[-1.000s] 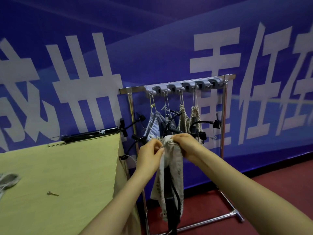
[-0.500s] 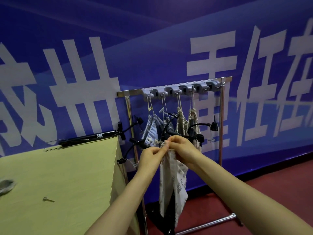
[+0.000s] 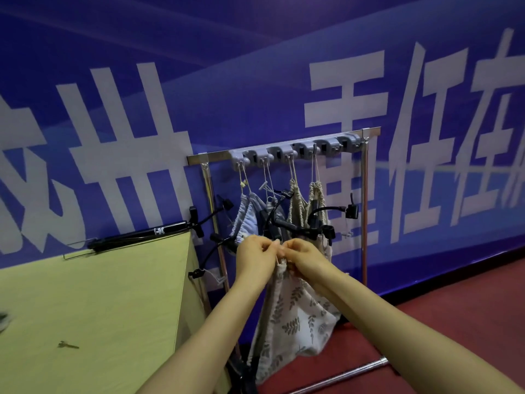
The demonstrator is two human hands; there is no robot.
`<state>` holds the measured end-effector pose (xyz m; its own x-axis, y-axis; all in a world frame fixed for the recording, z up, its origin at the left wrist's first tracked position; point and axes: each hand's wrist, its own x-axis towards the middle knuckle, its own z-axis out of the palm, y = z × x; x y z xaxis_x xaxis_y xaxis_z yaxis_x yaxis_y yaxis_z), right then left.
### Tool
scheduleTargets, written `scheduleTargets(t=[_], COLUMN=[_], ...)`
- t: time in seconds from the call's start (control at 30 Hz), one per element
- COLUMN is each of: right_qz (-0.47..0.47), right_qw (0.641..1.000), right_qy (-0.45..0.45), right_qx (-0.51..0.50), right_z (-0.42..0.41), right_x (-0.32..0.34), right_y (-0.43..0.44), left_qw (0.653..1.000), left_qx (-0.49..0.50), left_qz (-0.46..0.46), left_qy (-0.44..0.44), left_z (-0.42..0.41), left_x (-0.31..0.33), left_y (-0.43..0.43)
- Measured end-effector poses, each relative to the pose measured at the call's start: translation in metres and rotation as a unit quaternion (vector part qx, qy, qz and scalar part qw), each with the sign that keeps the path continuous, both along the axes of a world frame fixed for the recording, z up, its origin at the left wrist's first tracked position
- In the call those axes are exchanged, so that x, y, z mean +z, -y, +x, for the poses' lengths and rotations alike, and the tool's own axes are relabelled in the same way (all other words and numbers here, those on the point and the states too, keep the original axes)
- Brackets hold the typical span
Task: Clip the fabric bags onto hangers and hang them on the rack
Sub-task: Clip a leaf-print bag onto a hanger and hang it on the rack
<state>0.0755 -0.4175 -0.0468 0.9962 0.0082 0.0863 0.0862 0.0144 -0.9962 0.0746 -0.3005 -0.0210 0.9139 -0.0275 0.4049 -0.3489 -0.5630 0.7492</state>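
Note:
A white fabric bag with a grey leaf print (image 3: pixel 295 317) hangs down in front of the metal rack (image 3: pixel 366 211). My left hand (image 3: pixel 255 255) and my right hand (image 3: pixel 305 258) meet at its gathered top and pinch the drawstring there. The rack's top bar carries a grey hook strip (image 3: pixel 292 153). From its hooks hang a blue-grey bag (image 3: pixel 247 217) and two beige bags (image 3: pixel 297 209) by their strings. No hanger clip shows clearly between my fingers.
A yellow-green table (image 3: pixel 93 302) stands to the left, with a small key (image 3: pixel 66 344) on it and a black tripod (image 3: pixel 142 236) along its far edge. Black flexible-arm clamps (image 3: pixel 329 220) stick out around the rack. A blue banner wall is behind; red floor lies to the right.
Both hands have come closer together at the top of the leaf-print bag, and the bag now hangs more spread out. The view has shifted slightly right.

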Motion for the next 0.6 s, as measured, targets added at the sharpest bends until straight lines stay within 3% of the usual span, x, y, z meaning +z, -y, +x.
scheduleTargets(t=[0.03, 0.1, 0.17, 0.27, 0.4, 0.47, 0.6], right_qz=[0.006, 0.044, 0.051, -0.058, -0.141, -0.129, 0.012], right_qw=[1.0, 0.999, 0.997, 0.982, 0.946, 0.942, 0.96], right_qy=[-0.002, 0.011, 0.056, 0.156, 0.205, 0.221, 0.182], right_qx=[0.004, -0.006, -0.032, -0.086, -0.207, -0.219, -0.213], right_z=[-0.001, -0.006, -0.01, -0.016, -0.011, -0.009, -0.003], right_x=[-0.002, -0.006, -0.009, -0.017, -0.017, -0.015, -0.004], right_y=[-0.001, -0.003, -0.001, 0.003, 0.008, 0.014, 0.036], left_qw=[0.996, 0.955, 0.924, 0.922, 0.928, 0.931, 0.941], left_qx=[-0.011, -0.038, -0.064, -0.1, -0.143, -0.155, -0.16], left_qz=[-0.08, -0.256, -0.327, -0.322, -0.297, -0.289, -0.269], left_qy=[-0.047, -0.147, -0.185, -0.189, -0.174, -0.159, -0.128], left_z=[0.001, -0.001, 0.001, 0.003, 0.004, 0.007, 0.015], left_x=[0.002, 0.008, 0.015, 0.024, 0.025, 0.025, 0.017], left_y=[0.003, 0.008, 0.012, 0.025, 0.046, 0.051, 0.052])
